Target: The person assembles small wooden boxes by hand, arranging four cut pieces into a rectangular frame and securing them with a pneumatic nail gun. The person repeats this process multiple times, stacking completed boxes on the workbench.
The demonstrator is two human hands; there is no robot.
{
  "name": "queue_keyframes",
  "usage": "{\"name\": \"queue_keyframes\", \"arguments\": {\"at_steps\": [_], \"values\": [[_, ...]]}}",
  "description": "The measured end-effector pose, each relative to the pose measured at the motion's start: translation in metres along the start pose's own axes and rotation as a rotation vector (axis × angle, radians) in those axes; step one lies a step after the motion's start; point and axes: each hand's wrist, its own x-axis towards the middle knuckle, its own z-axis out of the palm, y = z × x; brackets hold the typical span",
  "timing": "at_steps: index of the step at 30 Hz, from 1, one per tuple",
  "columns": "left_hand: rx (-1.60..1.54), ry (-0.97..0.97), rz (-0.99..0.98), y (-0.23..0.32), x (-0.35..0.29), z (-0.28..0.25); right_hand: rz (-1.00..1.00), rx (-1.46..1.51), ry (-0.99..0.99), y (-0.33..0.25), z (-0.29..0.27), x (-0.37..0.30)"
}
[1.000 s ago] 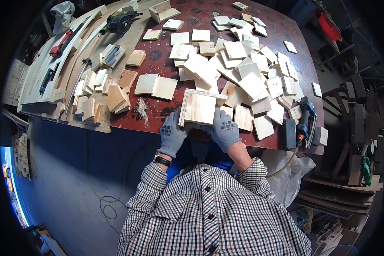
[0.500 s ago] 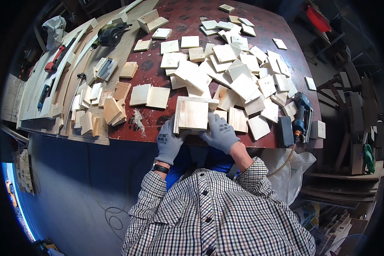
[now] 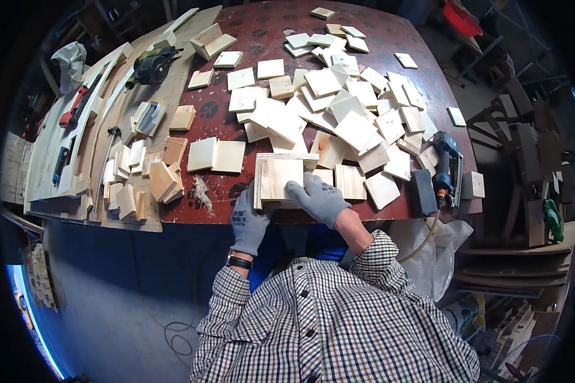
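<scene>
At the near table edge stands a small wooden assembly (image 3: 281,180), a square pale face bordered by boards at its left and far sides. My left hand (image 3: 249,220), in a grey work glove, grips its lower left corner, with the fingertips partly hidden behind the wood. The gloved right hand (image 3: 321,200) is closed on the right side, its thumb lying against the pale face. Just right of that hand lie loose square wood blocks (image 3: 350,182). Beyond the assembly a big heap of pale square wood pieces (image 3: 354,121) covers the dark red tabletop (image 3: 214,185).
A blue nail gun (image 3: 449,165) with a hose lies at the right edge beside a dark grey block (image 3: 423,193). Stacked wood offcuts (image 3: 166,182), a circular saw (image 3: 153,66) and a red tool (image 3: 75,108) are on the left. Pale sawdust (image 3: 202,193) dots the tabletop.
The view has shifted a little. My right thumb has come up onto the assembly's face, and the right hand sits further over its right side. Both hands stay on it.
</scene>
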Motion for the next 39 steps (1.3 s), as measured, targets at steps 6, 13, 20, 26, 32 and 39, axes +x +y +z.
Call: {"name": "queue_keyframes", "arguments": {"at_steps": [6,13,20,26,32,39], "values": [[-0.018,-0.001,0.007,0.0,0.0,-0.001,0.135,0.188,-0.008,0.001,0.005,0.003],[-0.016,0.001,0.01,-0.008,0.0,0.001,0.328,0.503,0.047,-0.007,-0.009,0.003],[0.042,-0.002,-0.016,-0.003,0.001,0.0,0.285,0.487,0.075,0.0,-0.002,0.003],[0.093,0.012,0.033,-0.015,-0.003,0.006,0.276,0.49,0.053,0.0,-0.002,0.005],[0.079,0.015,0.007,-0.01,-0.001,0.006,0.313,0.5,0.028,-0.003,-0.009,0.001],[0.093,-0.023,0.004,-0.016,-0.004,0.008,0.26,0.489,0.039,0.004,0.001,0.004]]}}
